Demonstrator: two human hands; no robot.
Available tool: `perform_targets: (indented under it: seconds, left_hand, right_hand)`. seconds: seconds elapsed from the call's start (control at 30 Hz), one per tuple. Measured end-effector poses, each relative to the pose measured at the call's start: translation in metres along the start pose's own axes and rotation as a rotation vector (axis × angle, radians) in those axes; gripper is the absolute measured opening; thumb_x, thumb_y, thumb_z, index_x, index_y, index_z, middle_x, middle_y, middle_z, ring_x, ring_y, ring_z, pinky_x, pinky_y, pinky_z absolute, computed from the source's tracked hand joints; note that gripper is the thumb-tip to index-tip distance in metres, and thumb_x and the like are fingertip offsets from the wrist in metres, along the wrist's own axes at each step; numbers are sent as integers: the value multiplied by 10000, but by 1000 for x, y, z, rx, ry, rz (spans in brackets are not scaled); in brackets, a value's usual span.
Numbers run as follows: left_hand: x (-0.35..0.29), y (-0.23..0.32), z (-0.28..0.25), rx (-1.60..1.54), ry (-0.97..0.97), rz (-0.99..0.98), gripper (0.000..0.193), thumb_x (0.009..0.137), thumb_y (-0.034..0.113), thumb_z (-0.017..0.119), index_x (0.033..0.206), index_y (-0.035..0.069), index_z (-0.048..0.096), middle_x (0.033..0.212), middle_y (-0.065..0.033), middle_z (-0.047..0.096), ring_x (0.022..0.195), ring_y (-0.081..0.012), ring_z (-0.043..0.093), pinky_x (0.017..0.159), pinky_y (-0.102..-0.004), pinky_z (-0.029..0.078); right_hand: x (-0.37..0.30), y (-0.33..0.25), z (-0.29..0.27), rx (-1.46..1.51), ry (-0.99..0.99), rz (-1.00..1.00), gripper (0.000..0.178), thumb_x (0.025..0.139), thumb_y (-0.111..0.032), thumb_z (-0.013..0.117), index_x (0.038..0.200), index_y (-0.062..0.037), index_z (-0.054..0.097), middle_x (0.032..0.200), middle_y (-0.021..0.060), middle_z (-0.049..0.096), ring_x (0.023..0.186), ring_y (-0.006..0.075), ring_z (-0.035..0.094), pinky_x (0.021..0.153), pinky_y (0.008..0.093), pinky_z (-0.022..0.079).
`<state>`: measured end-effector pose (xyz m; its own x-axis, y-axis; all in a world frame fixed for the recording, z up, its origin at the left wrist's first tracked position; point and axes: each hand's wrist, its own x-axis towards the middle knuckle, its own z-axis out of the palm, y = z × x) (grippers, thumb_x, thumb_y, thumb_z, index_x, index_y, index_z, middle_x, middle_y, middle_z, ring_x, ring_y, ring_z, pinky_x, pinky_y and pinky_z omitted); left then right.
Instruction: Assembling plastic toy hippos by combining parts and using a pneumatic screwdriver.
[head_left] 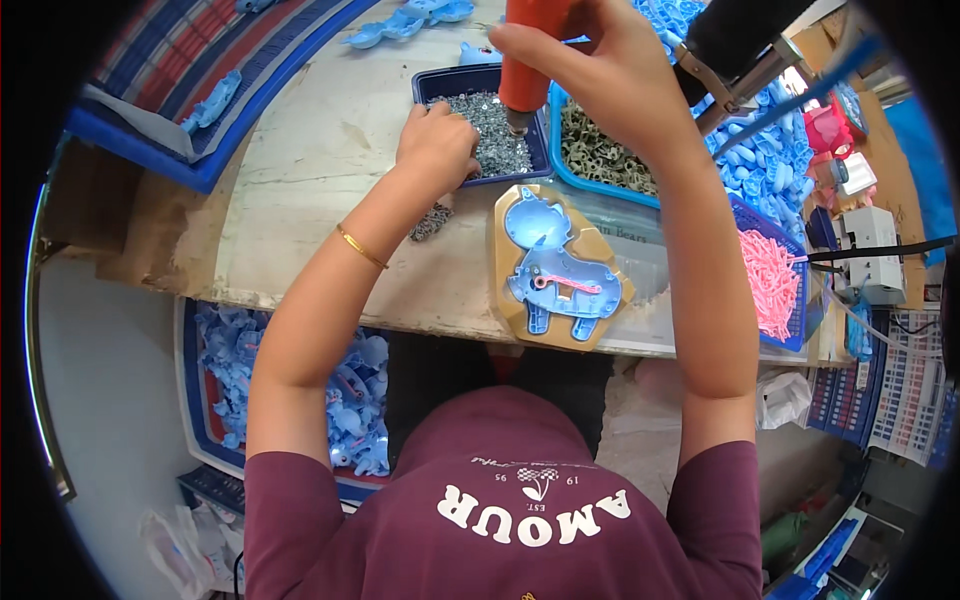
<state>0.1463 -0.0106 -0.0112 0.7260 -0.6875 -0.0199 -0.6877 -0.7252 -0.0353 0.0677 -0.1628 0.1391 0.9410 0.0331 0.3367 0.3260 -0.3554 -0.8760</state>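
My left hand (438, 145) reaches over the left edge of a dark blue tray (541, 160). Its fingers are curled down at a heap of small metal screws (490, 125); whatever they pinch is hidden. An orange electric screwdriver (530, 60) is gripped upright in my right hand (615, 75), its metal tip above the same tray's right side. Nearer to me, a gold-coloured fixture (507, 290) holds a blue plastic animal shell half (585, 275), hollow side up. Inside the shell lies a pink stick-like part (570, 286) beside a small round piece.
Right of the screws stands a light blue tray (600, 186) of dull metal parts. A blue basket (797, 335) holds pink sticks, with piled blue pieces (765, 150) behind. Blue shells fill a bin (290, 390) below the table's left edge. A small screw pile (430, 222) lies beside my left wrist.
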Motion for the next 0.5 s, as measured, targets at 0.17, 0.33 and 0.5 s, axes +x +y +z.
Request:
perform_targets:
  seconds: [0.17, 0.33, 0.5]
  left_hand:
    - [-8, -5, 7, -116, 178, -6, 120, 843, 304, 751, 847, 188, 780, 806, -21, 716, 952, -241, 605, 830, -389, 434]
    - [-17, -5, 18, -159, 385, 121, 120, 850, 279, 733, 817, 166, 756, 789, 2, 702, 898, -226, 602, 768, -382, 446]
    - [-25, 4, 14, -235, 504, 168, 141, 835, 294, 737, 781, 164, 733, 773, 21, 688, 855, -209, 596, 744, -366, 454]
  right_hand:
    - [-7, 2, -12, 45, -69, 56, 574, 901, -241, 786, 1353, -6, 522, 1061, 77, 670, 865, 135, 647, 772, 286, 540]
    - [-17, 14, -18, 66, -112, 140, 533, 939, -215, 744, 1353, -7, 481, 1072, 88, 672, 880, 133, 652, 770, 287, 540]
    - [-26, 17, -18, 172, -126, 222, 450, 973, -160, 692, 1326, -14, 454, 1032, 81, 668, 871, 128, 651, 765, 290, 537]
